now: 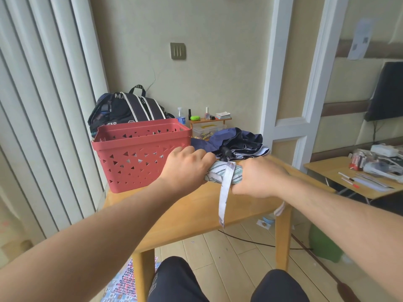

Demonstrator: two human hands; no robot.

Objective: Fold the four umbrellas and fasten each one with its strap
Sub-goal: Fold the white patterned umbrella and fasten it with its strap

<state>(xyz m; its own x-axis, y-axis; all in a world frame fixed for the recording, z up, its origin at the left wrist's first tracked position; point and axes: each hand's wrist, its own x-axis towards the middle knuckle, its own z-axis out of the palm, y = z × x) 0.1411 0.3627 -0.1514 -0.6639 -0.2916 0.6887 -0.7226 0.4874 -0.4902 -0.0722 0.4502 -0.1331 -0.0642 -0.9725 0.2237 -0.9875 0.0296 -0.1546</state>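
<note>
A folded umbrella with pale green and white stripes [218, 174] is held level above the wooden table [185, 216]. My left hand [185, 164] grips its left end. My right hand [259, 179] grips its right end. Its white strap [224, 195], with a snap at the tip, hangs loose between my hands, down past the table's front edge. Behind my hands a dark navy umbrella [237, 142] lies unfolded and crumpled on the table.
A red perforated basket [141, 153] stands on the table's left part. Behind it sit a dark backpack [128, 110] and a small shelf with bottles [207, 119]. A second cluttered table [359, 177] stands to the right. My knees are below the table's front edge.
</note>
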